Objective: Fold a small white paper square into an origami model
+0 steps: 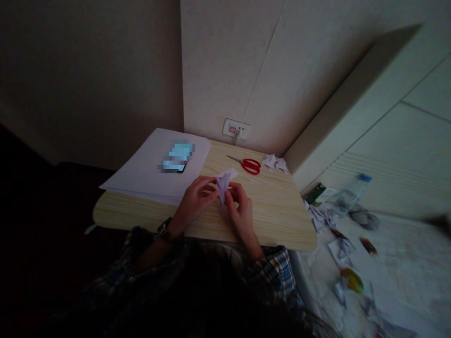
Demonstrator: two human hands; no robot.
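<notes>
Over a wood-grain table (282, 211), the left hand (194, 197) and right hand (241, 207) pinch a folded paper (223, 186) from either side, its long axis running near to far.

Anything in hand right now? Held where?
Yes, a folded paper piece: the left hand pinches its left edge, the right hand its lower right side. Exact folds gripped: too small to tell.

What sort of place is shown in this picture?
Probably a bedroom: a small wood-grain table stands by a wall with a socket, beside what looks like a white-covered bed.
</notes>
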